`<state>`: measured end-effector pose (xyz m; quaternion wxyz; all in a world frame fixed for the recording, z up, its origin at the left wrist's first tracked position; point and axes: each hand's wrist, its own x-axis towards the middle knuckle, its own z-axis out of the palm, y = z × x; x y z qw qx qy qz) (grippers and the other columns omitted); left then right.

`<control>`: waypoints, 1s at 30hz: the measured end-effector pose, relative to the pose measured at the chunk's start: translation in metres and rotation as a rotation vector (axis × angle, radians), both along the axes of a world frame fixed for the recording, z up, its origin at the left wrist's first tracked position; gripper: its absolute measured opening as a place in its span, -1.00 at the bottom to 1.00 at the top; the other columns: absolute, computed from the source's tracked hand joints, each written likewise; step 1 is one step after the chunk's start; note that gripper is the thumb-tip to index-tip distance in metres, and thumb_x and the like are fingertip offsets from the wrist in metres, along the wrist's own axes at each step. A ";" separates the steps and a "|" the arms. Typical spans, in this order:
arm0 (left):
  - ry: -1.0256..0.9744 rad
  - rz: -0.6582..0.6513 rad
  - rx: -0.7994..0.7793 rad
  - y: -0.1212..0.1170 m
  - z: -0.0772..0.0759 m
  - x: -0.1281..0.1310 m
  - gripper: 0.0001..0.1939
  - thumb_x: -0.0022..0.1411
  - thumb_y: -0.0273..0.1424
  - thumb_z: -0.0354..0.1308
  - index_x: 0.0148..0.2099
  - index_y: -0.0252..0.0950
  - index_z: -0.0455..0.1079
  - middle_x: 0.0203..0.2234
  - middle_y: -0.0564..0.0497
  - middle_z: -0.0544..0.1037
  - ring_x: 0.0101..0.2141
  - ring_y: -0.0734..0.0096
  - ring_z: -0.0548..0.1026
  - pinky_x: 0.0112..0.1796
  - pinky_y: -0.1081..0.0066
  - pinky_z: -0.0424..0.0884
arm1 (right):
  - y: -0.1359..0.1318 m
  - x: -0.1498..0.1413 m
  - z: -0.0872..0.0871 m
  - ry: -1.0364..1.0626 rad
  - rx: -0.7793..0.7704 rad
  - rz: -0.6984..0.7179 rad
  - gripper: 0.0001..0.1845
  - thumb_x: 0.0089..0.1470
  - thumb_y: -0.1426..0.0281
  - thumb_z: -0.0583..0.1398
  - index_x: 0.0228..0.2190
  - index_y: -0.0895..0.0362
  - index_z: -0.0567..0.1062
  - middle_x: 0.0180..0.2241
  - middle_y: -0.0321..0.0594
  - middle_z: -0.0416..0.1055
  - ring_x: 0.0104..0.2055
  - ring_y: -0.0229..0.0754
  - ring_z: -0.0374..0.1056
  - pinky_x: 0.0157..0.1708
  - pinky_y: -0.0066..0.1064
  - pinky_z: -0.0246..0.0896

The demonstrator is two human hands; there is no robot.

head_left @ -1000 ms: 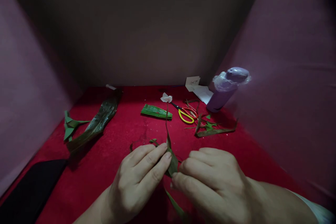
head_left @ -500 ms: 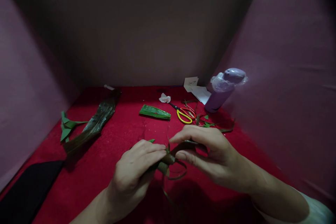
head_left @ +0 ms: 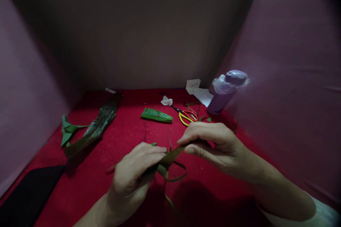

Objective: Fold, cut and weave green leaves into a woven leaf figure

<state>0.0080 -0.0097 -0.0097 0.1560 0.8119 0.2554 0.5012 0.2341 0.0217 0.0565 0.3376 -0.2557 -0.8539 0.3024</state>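
Observation:
Between my hands is a long green-brown leaf (head_left: 172, 155), folded near its left part, with thin curled strips hanging below it. My left hand (head_left: 137, 170) is closed over the folded part, its fingertips partly hiding the leaf. With thumb and forefinger my right hand (head_left: 213, 147) pinches the leaf's other stretch, pulled out to the right. Beyond the hands lie a cut green leaf piece (head_left: 156, 115) and scissors (head_left: 186, 116) with one red and one yellow handle.
At left are a folded green leaf shape (head_left: 68, 130) and a long dark leaf (head_left: 98, 126). A black flat object (head_left: 32, 191) lies front left. White crumpled tissue (head_left: 166, 100), white papers (head_left: 202, 95) and a purple bottle (head_left: 223, 95) wrapped in clear plastic stand farther back on the red cloth (head_left: 128, 120).
My right hand has shifted slightly right and up, drawing the leaf straighter between the hands. It now covers part of the scissors' handles. My left hand stays nearly in place.

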 end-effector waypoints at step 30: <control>0.046 0.142 0.149 -0.007 0.005 -0.001 -0.46 0.06 -0.78 0.04 0.10 -0.37 0.26 -0.21 -0.15 0.57 -0.16 0.30 0.48 -0.22 0.34 0.50 | -0.010 0.004 0.008 -0.012 -0.033 0.070 -0.75 0.16 0.28 0.12 -0.22 0.19 0.45 -0.39 -0.19 0.44 -0.38 -0.31 0.32 -0.38 -0.48 0.23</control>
